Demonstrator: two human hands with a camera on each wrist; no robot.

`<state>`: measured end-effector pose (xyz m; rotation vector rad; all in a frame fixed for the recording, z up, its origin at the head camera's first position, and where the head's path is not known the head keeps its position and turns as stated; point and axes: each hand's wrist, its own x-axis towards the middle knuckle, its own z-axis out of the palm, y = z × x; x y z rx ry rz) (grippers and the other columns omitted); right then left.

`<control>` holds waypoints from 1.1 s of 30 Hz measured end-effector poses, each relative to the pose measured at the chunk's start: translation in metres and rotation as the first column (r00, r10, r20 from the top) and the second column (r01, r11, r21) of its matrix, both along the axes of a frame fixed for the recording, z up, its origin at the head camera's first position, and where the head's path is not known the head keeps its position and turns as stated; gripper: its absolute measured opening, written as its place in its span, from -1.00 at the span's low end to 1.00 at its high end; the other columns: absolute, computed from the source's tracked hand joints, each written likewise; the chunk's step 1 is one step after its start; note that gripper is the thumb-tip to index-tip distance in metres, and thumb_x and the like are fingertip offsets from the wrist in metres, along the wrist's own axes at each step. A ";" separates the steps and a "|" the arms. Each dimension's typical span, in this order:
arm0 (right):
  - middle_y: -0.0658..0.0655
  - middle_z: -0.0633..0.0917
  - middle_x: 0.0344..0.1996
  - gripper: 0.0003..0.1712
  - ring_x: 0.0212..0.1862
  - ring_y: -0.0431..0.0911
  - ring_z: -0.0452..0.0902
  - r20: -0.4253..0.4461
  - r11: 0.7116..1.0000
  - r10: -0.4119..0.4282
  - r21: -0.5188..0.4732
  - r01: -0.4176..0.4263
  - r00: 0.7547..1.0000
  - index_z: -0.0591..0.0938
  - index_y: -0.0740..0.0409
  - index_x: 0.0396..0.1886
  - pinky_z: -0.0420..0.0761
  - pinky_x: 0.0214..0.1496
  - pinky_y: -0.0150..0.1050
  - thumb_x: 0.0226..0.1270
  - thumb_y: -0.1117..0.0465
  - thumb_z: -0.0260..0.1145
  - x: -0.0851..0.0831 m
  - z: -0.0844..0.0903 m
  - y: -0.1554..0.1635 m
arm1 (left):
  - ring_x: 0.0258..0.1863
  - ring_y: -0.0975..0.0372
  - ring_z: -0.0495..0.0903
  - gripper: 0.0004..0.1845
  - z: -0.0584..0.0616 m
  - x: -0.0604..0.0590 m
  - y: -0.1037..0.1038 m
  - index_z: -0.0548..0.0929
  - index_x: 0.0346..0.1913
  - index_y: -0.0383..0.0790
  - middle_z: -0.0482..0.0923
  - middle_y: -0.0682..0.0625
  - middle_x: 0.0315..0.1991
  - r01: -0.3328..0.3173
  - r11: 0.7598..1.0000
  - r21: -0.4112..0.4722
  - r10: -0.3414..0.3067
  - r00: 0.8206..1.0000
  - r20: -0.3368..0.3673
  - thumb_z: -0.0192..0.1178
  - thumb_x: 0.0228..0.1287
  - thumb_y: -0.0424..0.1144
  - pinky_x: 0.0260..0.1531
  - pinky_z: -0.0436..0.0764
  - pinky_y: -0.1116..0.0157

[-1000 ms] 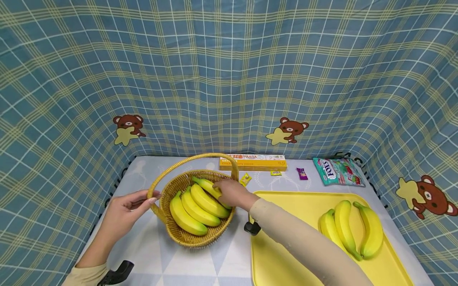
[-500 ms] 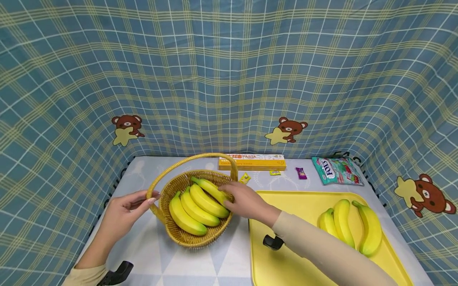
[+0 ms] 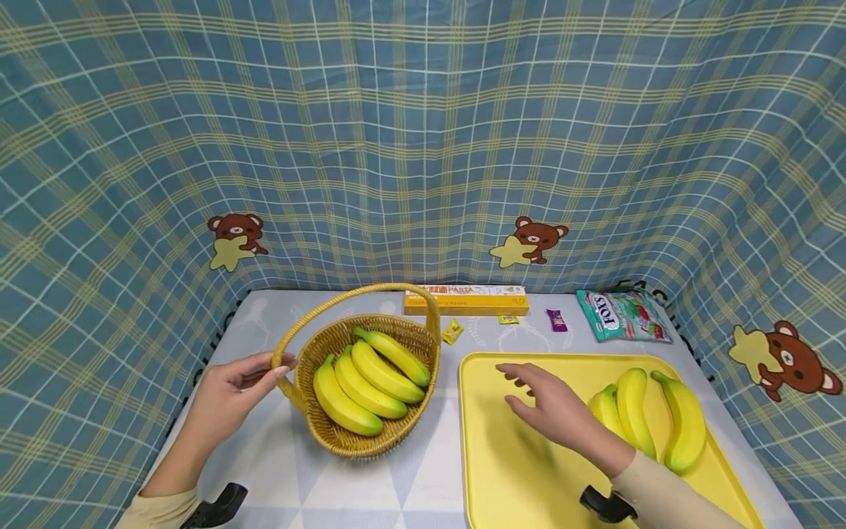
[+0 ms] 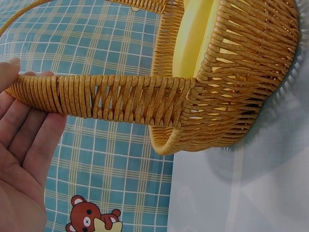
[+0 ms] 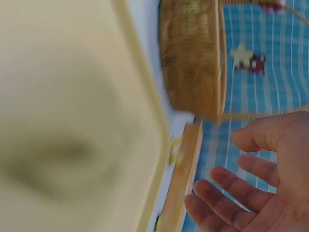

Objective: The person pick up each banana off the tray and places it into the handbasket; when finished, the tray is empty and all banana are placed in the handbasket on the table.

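Bananas (image 3: pixel 366 371) lie bunched in a wicker basket (image 3: pixel 360 433) at about 9 o'clock on the surface (image 3: pixel 277 470), with a second bunch (image 3: pixel 651 419) at 3 o'clock on a yellow tray (image 3: pixel 509 470). The left hand (image 3: pixel 228 393) meets the base of the basket's handle (image 4: pixel 104 96); the left wrist view shows straight fingers (image 4: pixel 26 140) laid along the woven band, thumb tip at its upper edge, so that grip is flat and released, steadying rather than clasping. The right hand (image 3: pixel 558 411) hovers palm down over the tray's bare middle, fingers spread, grip released and holding nothing, just beside the tray bunch at its 3 o'clock. For steadying to work well, I judge the left fingers should stay low on the handle near the rim, since pressure higher up would more likely tip the basket. Along the far edge at 12 o'clock sit a pasta box (image 3: pixel 465 300), three small wrapped candies (image 3: pixel 452 330) and a candy bag (image 3: pixel 621 316), all well apart from both hands. The arched handle spans the basket and crowds access from above.
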<state>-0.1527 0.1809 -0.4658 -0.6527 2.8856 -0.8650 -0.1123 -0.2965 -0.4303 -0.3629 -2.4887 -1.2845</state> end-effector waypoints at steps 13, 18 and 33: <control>0.29 0.66 0.06 -0.36 -0.10 0.05 0.66 0.131 0.958 -0.263 0.155 0.242 0.956 0.49 0.27 0.37 0.71 -0.17 0.01 0.37 0.16 0.41 0.022 -0.006 0.105 | -0.10 0.46 0.70 -0.78 0.001 0.000 0.001 0.77 0.04 -0.28 0.78 -0.09 -0.10 -0.003 1.000 -0.011 0.003 1.000 -0.003 0.32 0.37 -0.41 -0.16 0.66 0.56; 0.16 0.68 -0.14 -0.33 -0.25 -0.05 0.58 0.167 0.935 -0.307 0.238 0.264 0.937 0.51 0.34 0.31 0.62 -0.28 -0.10 0.28 0.14 0.48 0.025 -0.012 0.121 | -0.09 0.49 0.69 -0.78 -0.001 0.000 -0.001 0.77 0.04 -0.27 0.78 -0.07 -0.10 -0.008 1.000 -0.014 0.008 1.000 -0.001 0.31 0.37 -0.42 -0.15 0.66 0.56; 0.30 0.59 0.14 -0.30 -0.14 -0.05 0.64 0.187 0.953 -0.264 0.200 0.227 0.946 0.53 0.24 0.35 0.68 -0.21 -0.06 0.23 0.16 0.52 0.030 -0.028 0.093 | -0.10 0.47 0.69 -0.78 -0.001 0.001 -0.001 0.77 0.03 -0.25 0.78 -0.06 -0.11 -0.010 1.000 -0.013 0.010 1.000 0.000 0.30 0.38 -0.43 -0.17 0.66 0.55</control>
